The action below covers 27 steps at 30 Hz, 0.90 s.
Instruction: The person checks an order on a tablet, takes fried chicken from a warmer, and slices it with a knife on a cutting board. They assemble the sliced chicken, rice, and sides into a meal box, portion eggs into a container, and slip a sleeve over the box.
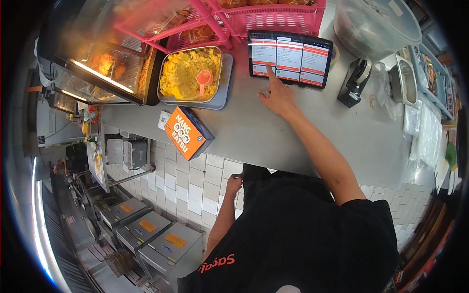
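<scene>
Nearest you was your own black shirt (303,229), with red lettering on it. Your left hand (234,183) hung low beside your body against the tiled floor (183,180), short of the counter's edge; its fingers looked loosely curled, and whether they held anything could not be told. Your right hand (282,99) reached out over the steel counter (244,129), gripping nothing, thumb spread and index finger extended. The two hands were well apart.

An orange box (185,133) lettered "KATSU" stood near the counter's front edge, to the left of that reach. Straight ahead of your right hand was the tablet (289,57), its long axis running left to right, across the line of your forearm. The fingertip met its lower left part (whether it was pressing, the view did not show). Your right hand was by far the nearer.

Left of the tablet sat a metal tray (188,101) of yellow food (178,68) with a pink scoop (204,78) in it; to the right, a black tape dispenser (352,80). Farthest were pink baskets (273,20) of packaged goods, just behind the tablet.
</scene>
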{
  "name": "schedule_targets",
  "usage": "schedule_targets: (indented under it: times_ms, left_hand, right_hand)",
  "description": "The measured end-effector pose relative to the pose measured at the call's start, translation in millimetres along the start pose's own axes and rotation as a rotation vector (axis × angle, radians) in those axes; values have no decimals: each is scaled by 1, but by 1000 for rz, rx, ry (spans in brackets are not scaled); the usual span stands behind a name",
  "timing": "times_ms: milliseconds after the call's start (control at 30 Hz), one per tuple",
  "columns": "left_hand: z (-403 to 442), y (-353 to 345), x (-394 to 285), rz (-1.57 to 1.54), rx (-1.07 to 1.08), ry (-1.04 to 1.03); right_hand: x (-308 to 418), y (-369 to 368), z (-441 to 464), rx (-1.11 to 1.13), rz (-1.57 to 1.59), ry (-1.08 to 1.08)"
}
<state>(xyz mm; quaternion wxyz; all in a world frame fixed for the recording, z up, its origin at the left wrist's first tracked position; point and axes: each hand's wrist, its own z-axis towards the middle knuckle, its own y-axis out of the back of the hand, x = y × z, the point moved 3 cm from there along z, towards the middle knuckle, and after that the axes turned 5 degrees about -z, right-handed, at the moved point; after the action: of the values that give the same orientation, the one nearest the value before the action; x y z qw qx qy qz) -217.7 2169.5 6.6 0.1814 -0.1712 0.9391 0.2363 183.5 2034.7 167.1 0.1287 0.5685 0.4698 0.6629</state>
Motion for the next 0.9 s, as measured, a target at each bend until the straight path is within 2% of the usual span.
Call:
schedule_targets:
  times_ms: [900]
  left_hand:
    - [2, -2, 8, 24, -2, -26]
  right_hand:
    - [-2, -1, 3, 9, -10, -12]
